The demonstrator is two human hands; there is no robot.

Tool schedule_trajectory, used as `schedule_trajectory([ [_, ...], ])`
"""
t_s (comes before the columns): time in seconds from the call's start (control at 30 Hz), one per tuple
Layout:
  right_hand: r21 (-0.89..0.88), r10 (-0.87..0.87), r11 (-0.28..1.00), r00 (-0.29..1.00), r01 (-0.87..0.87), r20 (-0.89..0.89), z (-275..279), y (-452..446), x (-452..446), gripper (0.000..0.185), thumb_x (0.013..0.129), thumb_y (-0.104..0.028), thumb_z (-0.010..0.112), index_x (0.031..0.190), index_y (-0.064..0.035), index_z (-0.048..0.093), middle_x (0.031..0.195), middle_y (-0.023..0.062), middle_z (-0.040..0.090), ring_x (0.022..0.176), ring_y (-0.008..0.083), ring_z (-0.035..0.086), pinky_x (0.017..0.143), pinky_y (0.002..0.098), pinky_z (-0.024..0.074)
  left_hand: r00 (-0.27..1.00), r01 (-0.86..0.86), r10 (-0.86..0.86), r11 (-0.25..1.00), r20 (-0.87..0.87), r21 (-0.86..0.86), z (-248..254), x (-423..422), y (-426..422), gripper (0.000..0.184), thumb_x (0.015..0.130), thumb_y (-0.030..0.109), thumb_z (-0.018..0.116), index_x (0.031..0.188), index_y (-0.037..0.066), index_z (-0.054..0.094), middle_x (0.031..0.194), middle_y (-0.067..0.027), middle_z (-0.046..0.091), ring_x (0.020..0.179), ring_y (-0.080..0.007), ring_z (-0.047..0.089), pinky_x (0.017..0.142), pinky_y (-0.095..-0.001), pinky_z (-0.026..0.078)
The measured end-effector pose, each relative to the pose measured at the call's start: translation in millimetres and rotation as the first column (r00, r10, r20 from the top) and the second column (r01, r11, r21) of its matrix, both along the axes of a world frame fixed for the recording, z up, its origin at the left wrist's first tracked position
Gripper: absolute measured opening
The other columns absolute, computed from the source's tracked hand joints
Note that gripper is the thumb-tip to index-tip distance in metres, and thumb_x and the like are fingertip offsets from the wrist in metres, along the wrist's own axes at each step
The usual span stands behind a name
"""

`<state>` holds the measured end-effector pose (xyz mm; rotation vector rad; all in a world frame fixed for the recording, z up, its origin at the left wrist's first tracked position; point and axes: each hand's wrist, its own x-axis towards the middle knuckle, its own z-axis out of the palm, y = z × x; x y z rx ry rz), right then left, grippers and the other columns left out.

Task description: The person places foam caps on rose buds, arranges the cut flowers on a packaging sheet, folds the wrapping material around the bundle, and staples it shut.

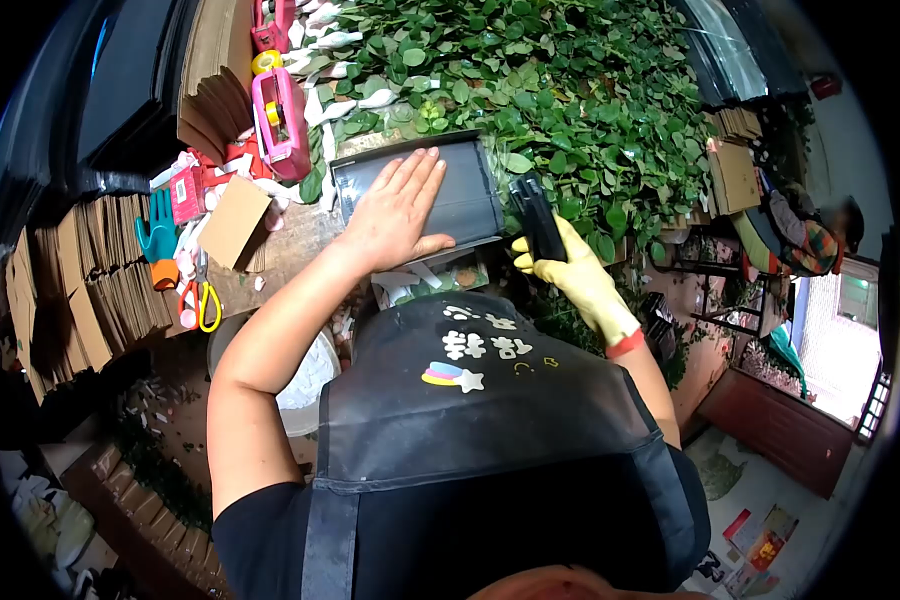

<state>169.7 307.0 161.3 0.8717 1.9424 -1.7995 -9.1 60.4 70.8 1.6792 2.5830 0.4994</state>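
My bare left hand (400,208) lies flat on a shallow black box (465,190), its fingers stretched out toward the far edge and the thumb near the front edge. In a yellow glove, my right hand (570,268) is wrapped round a black stapler-like tool (538,218), just right of the box. Beyond and to the right of the box, green leafy stems (590,110) are spread thickly over the table (295,235).
Pink tape dispensers (282,125), scissors (208,295), a teal and orange glove (158,240) and a cardboard piece (235,222) lie at left. Cardboard stacks (110,270) stand beyond them. Another person (815,235) sits at far right.
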Motion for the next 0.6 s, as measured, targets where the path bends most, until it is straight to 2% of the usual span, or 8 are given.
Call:
schedule_trajectory([
  [0.03,0.102,0.048,0.993,0.997,-0.055,0.063,-12.2,3.5,-3.0,0.077,0.089,-0.001,0.066,0.161,-0.009,0.039,0.128,0.0099,0.07,0.113,0.0203,0.071,0.099,0.0338,0.0549,1.0,0.003,-0.003,1.0,0.009,-0.011,-2.7,0.6,0.2,0.104,0.094,0.069,0.062,0.161,-0.005,0.033,0.169,-0.0249,0.033,0.158,-0.0384,0.03,0.129,-0.0516,0.024],
  [0.07,0.364,0.168,0.894,0.948,-0.262,0.269,2.9,0.0,-15.1,0.074,0.094,-0.005,0.067,0.162,-0.0108,0.039,0.127,0.0075,0.071,0.111,0.0177,0.07,0.099,0.031,0.0541,1.0,0.004,-0.003,1.0,0.016,-0.021,-3.9,0.4,0.9,0.101,0.096,0.067,0.062,0.162,-0.004,0.033,0.17,-0.0248,0.032,0.158,-0.0389,0.03,0.128,-0.0519,0.024],
  [0.1,0.517,0.187,0.729,0.858,-0.448,0.479,19.7,-7.7,-25.4,0.077,0.093,-0.002,0.068,0.163,-0.0116,0.038,0.129,0.0059,0.069,0.112,0.015,0.068,0.1,0.0288,0.0528,1.0,0.006,-0.006,1.0,0.013,-0.027,-3.6,0.6,1.4,0.098,0.097,0.066,0.061,0.162,-0.003,0.034,0.17,-0.0236,0.032,0.159,-0.0387,0.029,0.129,-0.0519,0.024],
  [0.17,0.58,0.282,0.64,0.856,-0.504,0.432,13.7,-5.9,-24.5,0.082,0.09,0.005,0.066,0.165,-0.012,0.036,0.131,0.0063,0.067,0.113,0.0145,0.065,0.101,0.0279,0.0515,1.0,0.018,-0.017,0.999,0.007,-0.041,-2.5,0.4,1.0,0.093,0.099,0.063,0.059,0.162,0.0,0.036,0.171,-0.021,0.032,0.159,-0.0383,0.028,0.129,-0.0517,0.024],
  [0.27,0.37,0.362,0.843,0.921,-0.39,0.146,-20.9,17.1,-14.9,0.078,0.092,-0.006,0.066,0.165,-0.016,0.038,0.143,0.015,0.063,0.127,0.0266,0.064,0.108,0.0368,0.0493,0.999,0.043,-0.044,0.998,-0.03,-0.049,-1.2,-0.5,1.5,0.086,0.101,0.063,0.056,0.163,0.006,0.038,0.171,-0.018,0.033,0.16,-0.0379,0.026,0.13,-0.0521,0.022],
  [0.4,0.11,0.322,0.939,0.945,-0.327,0.059,-17.2,29.1,-21.4,0.082,0.087,0.01,0.063,0.163,-0.0089,0.039,0.133,0.0049,0.065,0.117,0.0128,0.062,0.104,0.0275,0.0487,0.998,0.05,-0.052,0.998,-0.045,-0.049,-3.4,-1.3,1.0,0.081,0.103,0.064,0.051,0.163,0.011,0.04,0.172,-0.0172,0.032,0.161,-0.0386,0.023,0.131,-0.0528,0.018],
  [0.5,-0.052,0.324,0.945,0.945,-0.322,0.039,-10.6,40.7,-31.0,0.078,0.087,0.008,0.065,0.161,-0.008,0.042,0.13,0.0033,0.067,0.115,0.0123,0.062,0.102,0.0275,0.049,0.998,0.049,-0.052,0.997,-0.046,-0.065,-3.8,-1.0,2.0,0.08,0.103,0.064,0.051,0.164,0.012,0.04,0.172,-0.0174,0.032,0.161,-0.0387,0.022,0.131,-0.0535,0.018],
  [0.6,-0.076,0.368,0.929,0.925,-0.363,0.09,-6.0,50.1,-39.5,0.077,0.088,0.01,0.065,0.16,-0.0056,0.042,0.13,0.0043,0.067,0.108,0.0131,0.064,0.098,0.0275,0.0512,0.997,0.053,-0.057,0.995,-0.055,-0.086,-2.8,-1.0,2.9,0.081,0.103,0.065,0.051,0.164,0.013,0.041,0.172,-0.0173,0.032,0.161,-0.0394,0.022,0.131,-0.0547,0.017],
])
